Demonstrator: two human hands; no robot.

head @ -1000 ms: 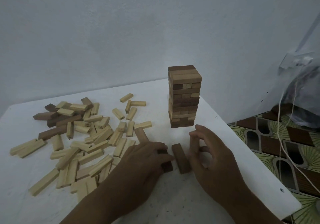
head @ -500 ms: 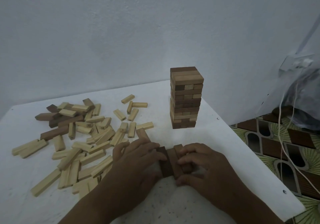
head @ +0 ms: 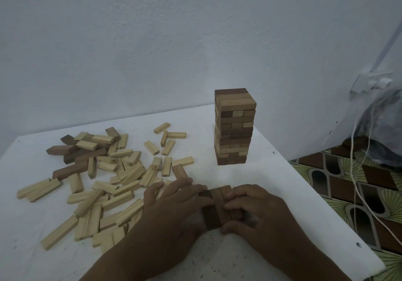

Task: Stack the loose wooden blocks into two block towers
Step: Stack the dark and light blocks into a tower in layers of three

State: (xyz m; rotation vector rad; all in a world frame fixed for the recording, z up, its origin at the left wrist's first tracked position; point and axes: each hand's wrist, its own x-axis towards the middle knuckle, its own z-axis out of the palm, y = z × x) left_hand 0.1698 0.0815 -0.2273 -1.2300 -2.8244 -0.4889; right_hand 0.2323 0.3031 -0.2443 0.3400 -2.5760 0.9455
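A finished block tower (head: 234, 126) of mixed dark and light wood stands at the back right of the white table (head: 272, 185). In front of it three dark brown blocks (head: 216, 206) lie side by side as one row. My left hand (head: 174, 206) presses its fingers against the row's left side. My right hand (head: 258, 209) curls its fingers and thumb round the row's right side. A large pile of loose blocks (head: 108, 178), mostly pale with a few dark ones, is spread over the table's left half.
The table's right edge (head: 326, 202) runs diagonally close to my right hand, with patterned floor (head: 356, 185) beyond it. White cables (head: 356, 182) hang from a wall socket (head: 372, 82) near a dark plastic bag (head: 385, 128). A plain wall stands behind the table.
One second ago the dark blocks lay apart between my hands. Both hands closed in and pushed them together into one tight row, which they now hold squeezed.
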